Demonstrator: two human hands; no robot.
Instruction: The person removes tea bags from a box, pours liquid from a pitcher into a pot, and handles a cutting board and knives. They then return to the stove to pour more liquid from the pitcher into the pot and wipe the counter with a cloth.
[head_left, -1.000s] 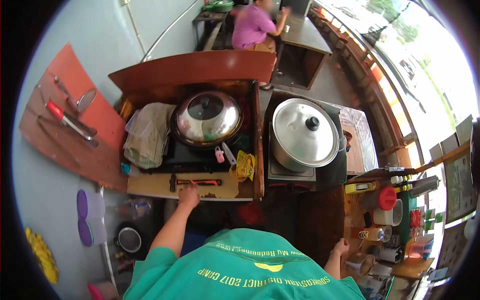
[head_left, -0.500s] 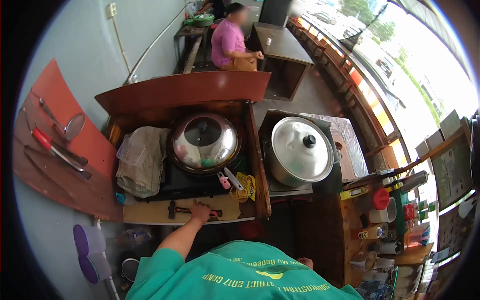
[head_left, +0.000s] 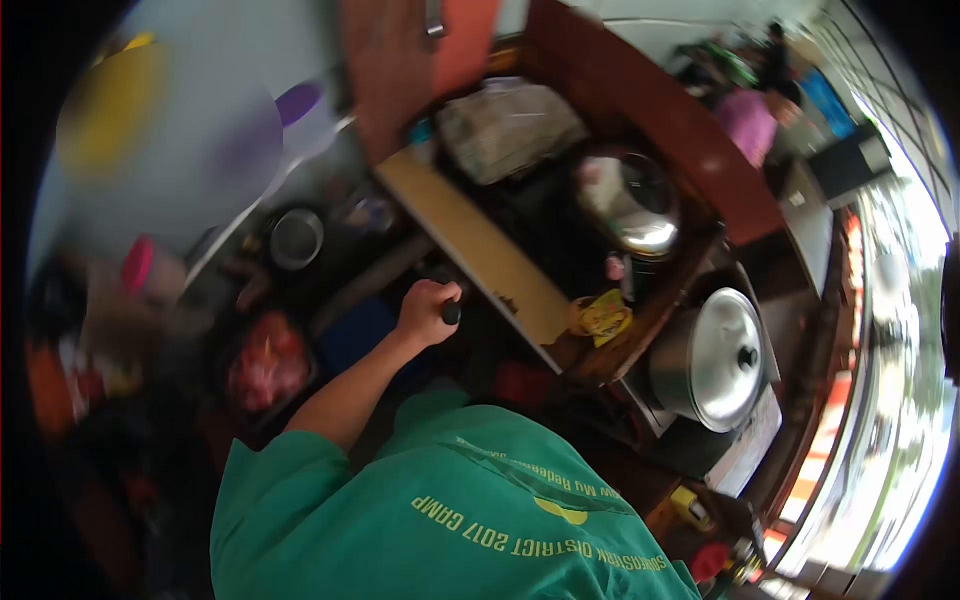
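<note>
My left hand point(head_left: 428, 312) is closed around the hammer point(head_left: 452, 313). The black end of the handle pokes out of my fist, while the head is hard to make out against the dark background. Hand and hammer are over the dark space in front of the stove counter, apart from the wooden ledge point(head_left: 480, 240). My right hand is out of sight.
On the stove stands a lidded wok point(head_left: 630, 205), with a folded cloth point(head_left: 510, 130) beside it. A yellow packet point(head_left: 603, 318) lies at the counter's corner. To the right is a large lidded pot point(head_left: 708, 360). A person in pink point(head_left: 748, 125) sits beyond the red panel.
My left hand has lifted the hammer off the ledge and brought it down in front of the counter. The view has swung left, and my right hand has gone from sight.
</note>
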